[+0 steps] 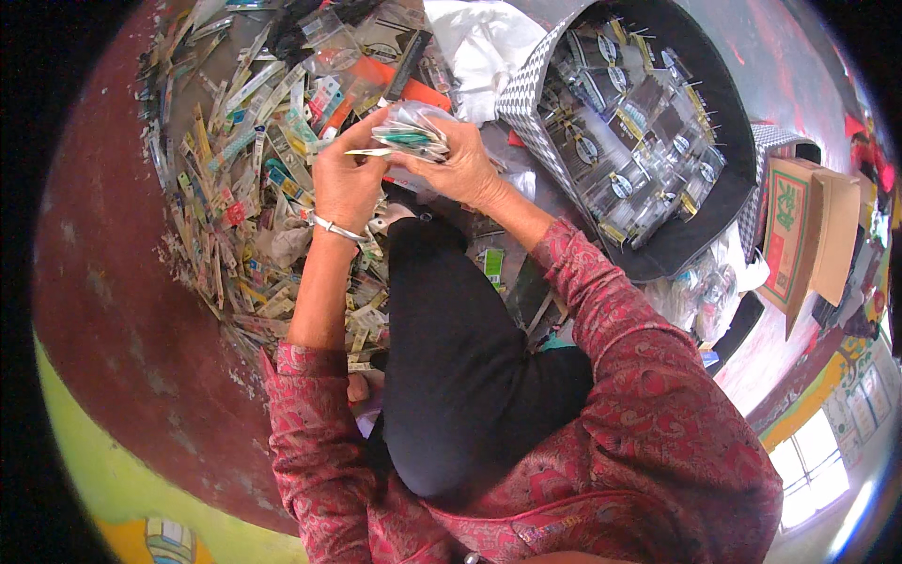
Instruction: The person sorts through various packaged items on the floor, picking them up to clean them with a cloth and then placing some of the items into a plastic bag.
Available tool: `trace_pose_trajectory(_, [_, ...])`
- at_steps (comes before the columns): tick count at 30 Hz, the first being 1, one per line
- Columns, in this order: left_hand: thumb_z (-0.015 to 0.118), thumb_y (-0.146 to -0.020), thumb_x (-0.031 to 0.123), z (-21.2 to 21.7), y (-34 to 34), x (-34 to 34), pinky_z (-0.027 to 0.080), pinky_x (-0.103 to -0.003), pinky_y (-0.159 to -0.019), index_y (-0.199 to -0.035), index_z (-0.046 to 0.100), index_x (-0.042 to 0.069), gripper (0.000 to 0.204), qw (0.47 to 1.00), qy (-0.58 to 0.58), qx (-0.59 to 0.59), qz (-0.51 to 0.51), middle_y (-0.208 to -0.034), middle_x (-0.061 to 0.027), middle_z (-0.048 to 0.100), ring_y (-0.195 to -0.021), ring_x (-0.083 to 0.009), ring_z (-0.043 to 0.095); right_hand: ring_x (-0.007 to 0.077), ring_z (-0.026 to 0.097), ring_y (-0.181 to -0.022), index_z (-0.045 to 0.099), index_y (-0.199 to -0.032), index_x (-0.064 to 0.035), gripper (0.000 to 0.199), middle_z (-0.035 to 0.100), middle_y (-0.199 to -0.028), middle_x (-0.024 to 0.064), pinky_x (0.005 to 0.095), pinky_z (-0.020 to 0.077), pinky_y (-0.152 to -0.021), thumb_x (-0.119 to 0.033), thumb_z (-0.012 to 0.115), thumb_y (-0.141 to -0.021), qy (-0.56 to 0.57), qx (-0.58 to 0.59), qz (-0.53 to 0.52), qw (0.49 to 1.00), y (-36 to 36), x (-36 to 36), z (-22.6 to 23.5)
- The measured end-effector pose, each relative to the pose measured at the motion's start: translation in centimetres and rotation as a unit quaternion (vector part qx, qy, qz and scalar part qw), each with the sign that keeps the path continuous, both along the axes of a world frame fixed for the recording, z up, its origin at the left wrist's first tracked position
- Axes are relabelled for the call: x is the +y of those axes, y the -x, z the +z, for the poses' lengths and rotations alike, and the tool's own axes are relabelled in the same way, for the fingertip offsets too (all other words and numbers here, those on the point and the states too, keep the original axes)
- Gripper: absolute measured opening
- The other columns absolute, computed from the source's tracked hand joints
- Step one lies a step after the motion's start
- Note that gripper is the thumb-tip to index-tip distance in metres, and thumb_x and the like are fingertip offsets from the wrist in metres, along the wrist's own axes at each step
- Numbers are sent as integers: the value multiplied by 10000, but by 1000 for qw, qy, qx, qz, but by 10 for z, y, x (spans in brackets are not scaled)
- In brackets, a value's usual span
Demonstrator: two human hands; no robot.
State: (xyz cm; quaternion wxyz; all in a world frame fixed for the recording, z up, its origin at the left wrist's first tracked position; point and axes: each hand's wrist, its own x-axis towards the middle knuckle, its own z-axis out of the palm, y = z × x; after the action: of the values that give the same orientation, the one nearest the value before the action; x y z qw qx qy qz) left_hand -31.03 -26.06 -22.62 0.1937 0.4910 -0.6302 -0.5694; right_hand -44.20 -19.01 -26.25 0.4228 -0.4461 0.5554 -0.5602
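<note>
In front of my knees, both hands are raised over a heap of slim packets (258,160). My right hand (467,167) is closed around a stack of thin packets (413,139), pale-edged with some green among them and clear plastic around the top. Close against the stack's left side, my left hand (348,179) is closed, its thumb and fingers pinching a thin pale strip (368,152). Whether that strip is loose or part of the stack, I cannot tell. A bracelet circles my left wrist.
A large black-lined bag with a checked outside (742,113) stands at the right, holding clear packets (639,132). Beyond it sits an open cardboard box (799,226). White plastic (479,47) lies at the back. An orange piece (413,92) rests behind my hands.
</note>
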Motion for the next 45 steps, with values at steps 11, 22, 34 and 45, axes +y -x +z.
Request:
trace_pose_trajectory(11, [524, -645, -26, 2, -2, 4, 425, -220, -567, -1101, 584, 93, 475, 992, 89, -86, 17, -692, -53, 595, -571, -60, 470, 347, 580, -797, 579, -874, -35, 261, 589, -789, 198, 403, 446, -667, -175, 629, -660, -276, 242, 96, 925, 31, 44, -36])
trace_pose_trajectory(22, [495, -648, -75, 13, 0, 12, 428, -227, -610, -1162, 549, 160, 567, 963, 199, -181, -2, -848, -77, 601, -618, -79, 490, 370, 598, -768, 565, -839, 52, 309, 599, -808, 240, 469, 463, -647, -181, 618, -643, -326, 390, 135, 851, 19, 27, -23])
trace_pose_trajectory(34, [484, -605, -105, 1, -36, 21, 441, -295, -647, -1051, 623, 180, 547, 942, 240, -222, 68, -813, -92, 573, -698, -196, 524, 361, 514, -944, 431, -1110, 35, 484, 513, -1032, 209, 449, 421, -781, -262, 587, -761, -213, 407, 145, 876, 15, 47, 20])
trace_pose_trajectory(45, [479, -625, -87, 1, -32, 22, 403, -228, -562, -1043, 619, 90, 475, 959, 215, -170, 68, -839, -76, 624, -602, -87, 493, 259, 602, -724, 570, -812, -24, 192, 591, -777, 134, 380, 481, -567, -190, 583, -717, -240, 558, 136, 783, 4, 25, 4])
